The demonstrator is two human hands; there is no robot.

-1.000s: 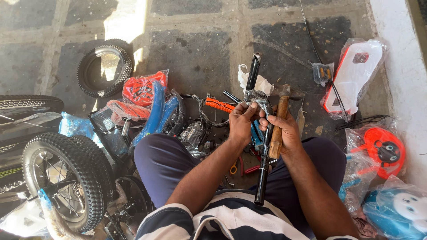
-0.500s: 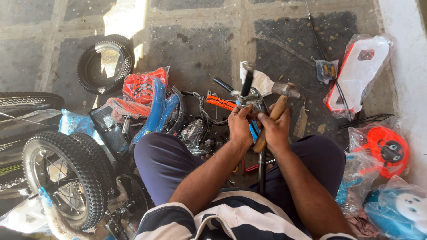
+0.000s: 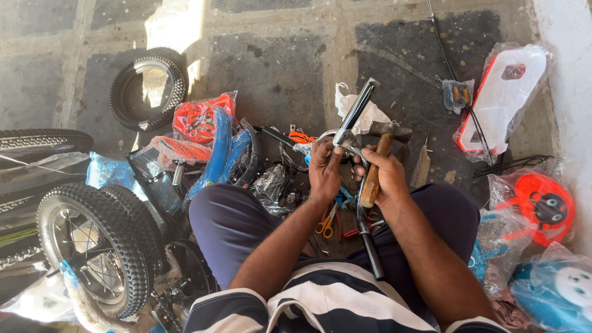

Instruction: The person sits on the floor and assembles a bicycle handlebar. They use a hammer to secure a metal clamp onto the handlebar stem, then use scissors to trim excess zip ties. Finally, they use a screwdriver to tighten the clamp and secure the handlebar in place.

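At the left edge of the frame a spoked wheel with a knobby tyre (image 3: 92, 246) stands beside the person's knee, and a loose tyre (image 3: 148, 88) lies flat on the paved floor (image 3: 271, 68) at upper left. Right of it sits a heap of bagged orange and blue parts (image 3: 206, 139).

In the middle, the left hand (image 3: 324, 169) is closed around the joint of a black metal handlebar (image 3: 354, 117), fingers curled tight near the point where the tube bends. The bar runs from the upper centre of the frame down between the thighs towards the striped shirt. It looks stiff, smooth and moderately heavy, likely to slip in a loose hold; the bend by the joint seems the firmest place to grip.

Just to the right, the right hand (image 3: 385, 176) is wrapped around the wooden handle of a hammer (image 3: 376, 163), its metal head close to the bar's joint. Orange-handled scissors (image 3: 325, 223) lie on the floor below the hands.

At the right, a white and orange plastic panel (image 3: 502, 92) in a bag lies near the wall, with a round orange piece (image 3: 542, 206) below it.
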